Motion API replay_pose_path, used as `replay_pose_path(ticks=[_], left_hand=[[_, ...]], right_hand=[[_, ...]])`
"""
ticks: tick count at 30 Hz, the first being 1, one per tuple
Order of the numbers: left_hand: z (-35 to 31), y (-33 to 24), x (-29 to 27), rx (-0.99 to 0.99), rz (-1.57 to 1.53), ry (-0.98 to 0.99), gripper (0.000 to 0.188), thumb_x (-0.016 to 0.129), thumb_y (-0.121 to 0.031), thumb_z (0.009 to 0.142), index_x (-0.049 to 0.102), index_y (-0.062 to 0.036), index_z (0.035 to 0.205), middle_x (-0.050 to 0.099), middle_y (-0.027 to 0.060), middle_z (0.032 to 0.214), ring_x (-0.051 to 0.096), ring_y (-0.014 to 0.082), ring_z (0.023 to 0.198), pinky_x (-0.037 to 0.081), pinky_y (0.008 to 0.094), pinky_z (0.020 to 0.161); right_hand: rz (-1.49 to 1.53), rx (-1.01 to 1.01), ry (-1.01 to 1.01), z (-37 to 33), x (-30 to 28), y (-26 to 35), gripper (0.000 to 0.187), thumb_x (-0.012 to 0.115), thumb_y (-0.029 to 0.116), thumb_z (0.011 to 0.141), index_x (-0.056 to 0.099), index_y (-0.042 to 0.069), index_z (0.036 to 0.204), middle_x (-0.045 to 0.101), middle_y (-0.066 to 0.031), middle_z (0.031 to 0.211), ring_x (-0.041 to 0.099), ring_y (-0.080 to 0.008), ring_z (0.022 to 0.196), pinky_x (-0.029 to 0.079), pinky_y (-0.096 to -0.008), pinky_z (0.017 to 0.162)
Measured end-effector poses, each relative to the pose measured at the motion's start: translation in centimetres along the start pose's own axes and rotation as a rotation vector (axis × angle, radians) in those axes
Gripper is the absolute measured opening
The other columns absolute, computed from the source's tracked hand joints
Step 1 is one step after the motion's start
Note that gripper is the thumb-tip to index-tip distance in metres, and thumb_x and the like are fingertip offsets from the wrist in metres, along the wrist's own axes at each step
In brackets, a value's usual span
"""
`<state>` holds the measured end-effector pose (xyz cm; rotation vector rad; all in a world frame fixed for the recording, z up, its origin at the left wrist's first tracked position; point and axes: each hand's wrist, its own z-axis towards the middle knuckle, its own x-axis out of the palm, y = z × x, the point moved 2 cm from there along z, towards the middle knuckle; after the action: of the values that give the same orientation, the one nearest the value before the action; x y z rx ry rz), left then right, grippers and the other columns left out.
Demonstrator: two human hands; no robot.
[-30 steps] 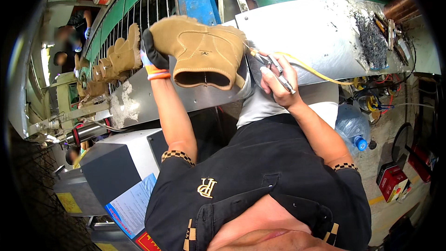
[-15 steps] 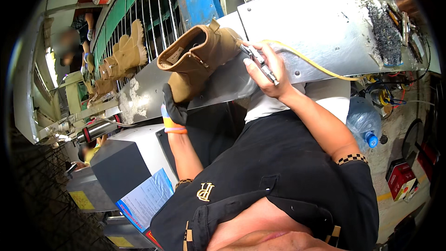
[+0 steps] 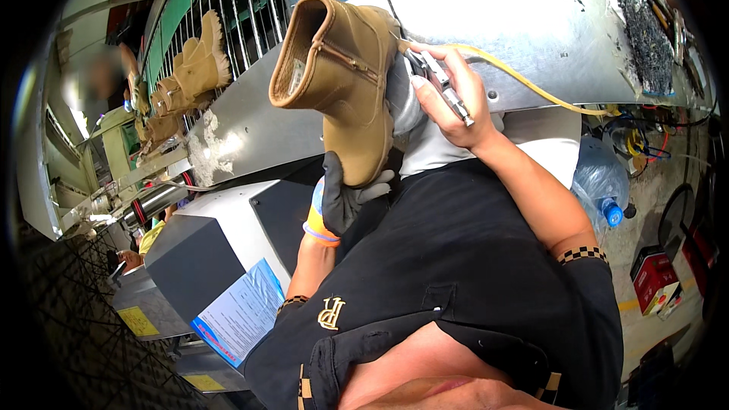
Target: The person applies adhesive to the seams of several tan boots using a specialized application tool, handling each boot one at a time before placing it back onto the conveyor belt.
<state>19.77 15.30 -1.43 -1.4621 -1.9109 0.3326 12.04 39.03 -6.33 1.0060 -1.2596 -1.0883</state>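
Observation:
A tan ankle boot (image 3: pixel 358 118) with a side zip stands tilted over the near edge of the metal bench, its shaft opening toward the upper left. My left hand (image 3: pixel 345 201), in a dark grey glove with a coloured cuff, cups the boot's toe from below. My bare right hand (image 3: pixel 465 95) grips a slim silver hand tool (image 3: pixel 443 82) fed by a yellow hose (image 3: pixel 524 97). The tool's tip is close to the boot's heel side; whether it touches I cannot tell.
Several tan boots (image 3: pixel 197 68) stand by the wire rack at left. The metal bench (image 3: pixel 493 19) carries a rough black patch (image 3: pixel 647 42) and small tools at its right end. A big plastic bottle (image 3: pixel 598 175) is below. Another person (image 3: pixel 102 87) is at far left.
The boot has swung toward me, and its side and sole edge show more. My left hand has moved right and now wraps the toe. My right hand has shifted slightly right with the tool.

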Motion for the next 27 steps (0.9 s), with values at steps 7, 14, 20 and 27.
replay_pose_path(ticks=[7,14,20,27], left_hand=[[1.5,1.1,3.3,-0.085,0.016,0.147,0.081,0.038,-0.067,0.094,0.04,-0.001,0.141,0.059,0.0177,0.126,0.067,0.0297,0.106,0.059,0.0355,0.086],[2.7,1.3,7.0,-0.171,-0.008,0.232,0.09,0.045,-0.076,0.086,0.044,-0.0007,0.136,0.06,0.011,0.113,0.063,0.0216,0.101,0.054,0.0334,0.086],[4.5,2.4,8.8,-0.243,-0.052,0.388,0.097,0.048,-0.082,0.078,0.042,-0.0021,0.134,0.048,0.0023,0.091,0.059,0.0192,0.097,0.051,0.0339,0.089],[5.5,3.0,10.5,-0.273,-0.076,0.434,0.113,0.046,-0.085,0.076,0.025,-0.0001,0.148,0.056,0.013,0.108,0.059,0.0257,0.107,0.05,0.034,0.087]], right_hand=[[0.161,0.052,0.028,-1.2,0.2,0.0,0.037,0.058,0.011,0.091,0.053,-0.002,0.126,0.054,0.0009,0.069,0.045,-0.0036,0.055,0.036,-0.0218,0.052],[0.176,0.153,0.089,-2.7,-1.2,0.7,0.035,0.061,0.012,0.088,0.058,0.001,0.121,0.059,-0.0008,0.078,0.052,-0.0051,0.065,0.041,-0.0227,0.06],[0.223,0.304,0.131,-4.1,-4.1,3.2,0.035,0.059,0.014,0.091,0.055,0.002,0.124,0.053,0.0009,0.07,0.046,-0.0046,0.052,0.037,-0.0231,0.049],[0.145,0.446,0.132,-4.8,-6.9,7.3,0.028,0.061,0.013,0.09,0.056,-0.002,0.112,0.051,0.0014,0.067,0.045,-0.005,0.05,0.035,-0.0226,0.045]])
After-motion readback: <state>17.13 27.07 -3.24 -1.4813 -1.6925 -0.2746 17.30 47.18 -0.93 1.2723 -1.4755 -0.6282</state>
